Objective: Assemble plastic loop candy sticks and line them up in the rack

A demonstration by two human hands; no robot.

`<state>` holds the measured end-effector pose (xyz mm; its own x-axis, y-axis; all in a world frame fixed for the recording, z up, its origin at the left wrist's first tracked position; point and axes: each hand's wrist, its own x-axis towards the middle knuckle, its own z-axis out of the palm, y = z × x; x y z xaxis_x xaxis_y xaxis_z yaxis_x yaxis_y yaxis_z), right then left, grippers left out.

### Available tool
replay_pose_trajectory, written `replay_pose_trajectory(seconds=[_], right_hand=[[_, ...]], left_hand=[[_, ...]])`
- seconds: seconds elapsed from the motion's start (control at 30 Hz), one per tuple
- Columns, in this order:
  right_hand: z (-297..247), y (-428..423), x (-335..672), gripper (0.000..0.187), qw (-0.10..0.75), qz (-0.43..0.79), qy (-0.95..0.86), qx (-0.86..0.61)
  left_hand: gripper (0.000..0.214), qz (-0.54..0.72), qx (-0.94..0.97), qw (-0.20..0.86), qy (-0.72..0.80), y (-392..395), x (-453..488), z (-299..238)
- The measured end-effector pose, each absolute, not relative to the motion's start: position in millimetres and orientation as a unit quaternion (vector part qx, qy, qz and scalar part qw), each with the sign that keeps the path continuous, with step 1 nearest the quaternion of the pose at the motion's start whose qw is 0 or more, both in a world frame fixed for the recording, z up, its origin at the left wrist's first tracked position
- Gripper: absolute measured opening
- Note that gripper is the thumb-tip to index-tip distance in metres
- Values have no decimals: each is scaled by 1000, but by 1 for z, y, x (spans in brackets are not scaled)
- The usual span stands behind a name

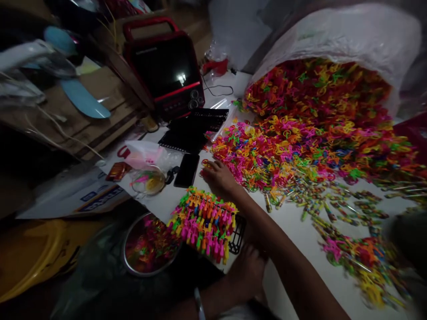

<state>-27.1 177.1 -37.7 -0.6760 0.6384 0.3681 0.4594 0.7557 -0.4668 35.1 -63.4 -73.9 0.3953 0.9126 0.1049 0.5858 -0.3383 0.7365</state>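
Observation:
My right hand (218, 178) reaches across the white table (293, 231) to the near edge of a big heap of small bright plastic pieces (300, 142). Its fingers are curled together over a small orange-yellow piece (207, 164). My left hand (247, 271), with a bangle on the wrist, rests on the table just below a black grid tray (237, 238). Rows of coloured pieces (203, 222) stand packed in the tray. The left hand's fingers are tucked out of sight.
The heap spills from a large clear plastic bag (350, 35). Thin coloured sticks (350, 213) lie scattered to the right. A round metal bowl (128, 262) of pieces, a glass cup (148, 182), a dark phone (187, 170), empty black trays (196, 129) and a red-framed screen device (167, 66) sit to the left.

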Motion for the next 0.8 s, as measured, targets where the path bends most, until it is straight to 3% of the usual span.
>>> replay_pose_trajectory(seconds=[0.23,0.53,0.67,0.8], right_hand=[[-35,128,90,35,242,169,-881,-370],[-24,68,178,29,405,281,-700,-517],[-21,52,195,32,360,212,-746,-518],[-26,23,204,34,289,187,-789,-508]], left_hand=[[36,316,748,344,472,-57,24,-53],[44,352,698,342,522,-55,26,-61],[46,360,696,319,533,-52,28,-58],[34,394,688,285,538,-50,30,-52]])
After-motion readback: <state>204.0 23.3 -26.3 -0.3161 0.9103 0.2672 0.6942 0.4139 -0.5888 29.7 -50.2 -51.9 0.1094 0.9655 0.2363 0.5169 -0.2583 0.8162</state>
